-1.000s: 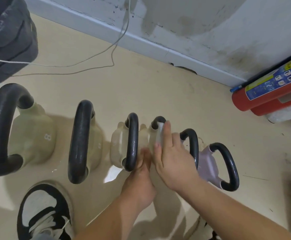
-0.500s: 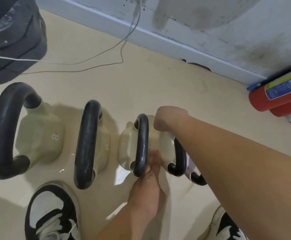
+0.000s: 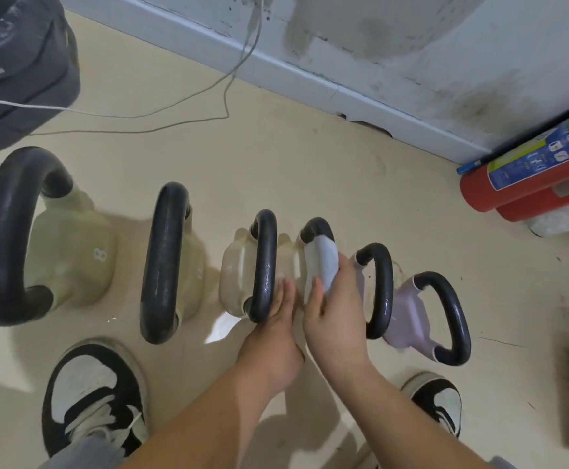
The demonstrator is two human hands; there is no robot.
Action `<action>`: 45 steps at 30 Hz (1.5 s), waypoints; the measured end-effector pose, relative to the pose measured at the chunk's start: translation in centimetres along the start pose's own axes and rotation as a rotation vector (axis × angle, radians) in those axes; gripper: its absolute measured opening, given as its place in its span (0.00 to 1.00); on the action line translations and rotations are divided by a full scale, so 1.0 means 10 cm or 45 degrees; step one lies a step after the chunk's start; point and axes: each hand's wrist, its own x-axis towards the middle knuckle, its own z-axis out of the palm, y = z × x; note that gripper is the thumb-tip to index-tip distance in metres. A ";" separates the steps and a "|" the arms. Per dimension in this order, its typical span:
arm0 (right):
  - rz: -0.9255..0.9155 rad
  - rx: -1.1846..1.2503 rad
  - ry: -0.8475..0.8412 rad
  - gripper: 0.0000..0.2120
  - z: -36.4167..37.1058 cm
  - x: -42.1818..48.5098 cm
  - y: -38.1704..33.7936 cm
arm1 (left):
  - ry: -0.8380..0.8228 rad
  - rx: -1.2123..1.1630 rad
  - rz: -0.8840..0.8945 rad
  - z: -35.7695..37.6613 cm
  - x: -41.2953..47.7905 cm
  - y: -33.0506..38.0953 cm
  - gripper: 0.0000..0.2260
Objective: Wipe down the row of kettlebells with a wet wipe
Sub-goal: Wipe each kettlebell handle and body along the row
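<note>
Several kettlebells with black handles stand in a row on the beige floor. The fourth one from the left (image 3: 315,231) is cream, and a white wet wipe (image 3: 323,262) is wrapped over its handle. My right hand (image 3: 335,316) grips that handle through the wipe. My left hand (image 3: 278,319) has its fingers down between the third kettlebell (image 3: 264,265) and the fourth, resting against the third one's handle; what the fingers hold is hidden. Two lilac kettlebells (image 3: 422,309) sit to the right.
Two larger cream kettlebells (image 3: 70,252) stand at the left. A red fire extinguisher (image 3: 530,177) lies by the wall at right. A white cable (image 3: 174,110) trails over the floor. Dark weight plates (image 3: 15,62) are stacked top left. My shoes (image 3: 93,397) are near the row.
My right arm drew back from reaching over the fourth kettlebell; the hand now grips its handle with the wipe on the near side. My left hand stayed by the third kettlebell.
</note>
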 end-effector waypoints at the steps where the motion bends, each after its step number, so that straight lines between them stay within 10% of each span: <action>1: -0.013 0.004 0.016 0.23 0.01 -0.07 0.03 | 0.009 0.019 0.020 0.00 0.01 0.00 0.40; 6: 0.055 -0.067 -0.084 0.30 0.00 -0.15 0.01 | 0.039 0.030 0.037 0.02 0.00 0.03 0.37; 16: 0.082 -0.917 -0.627 0.03 0.05 1.31 -0.59 | 0.043 -0.090 -0.050 0.05 -0.05 0.07 0.48; 22: 0.178 -1.056 -0.939 0.12 0.22 1.62 -0.65 | 0.105 -0.244 -0.224 0.10 -0.05 0.08 0.36; 27: 0.387 -0.477 -0.591 0.13 0.02 1.34 -0.59 | 0.037 -0.073 -0.057 0.07 -0.05 0.06 0.48; 33: 0.072 -0.291 -0.099 0.13 0.01 0.50 -0.18 | 0.040 -0.092 -0.073 0.06 -0.05 0.05 0.48; 45: 0.275 0.239 0.142 0.10 0.23 -0.18 0.29 | 0.030 -0.005 0.015 0.02 -0.03 0.00 0.43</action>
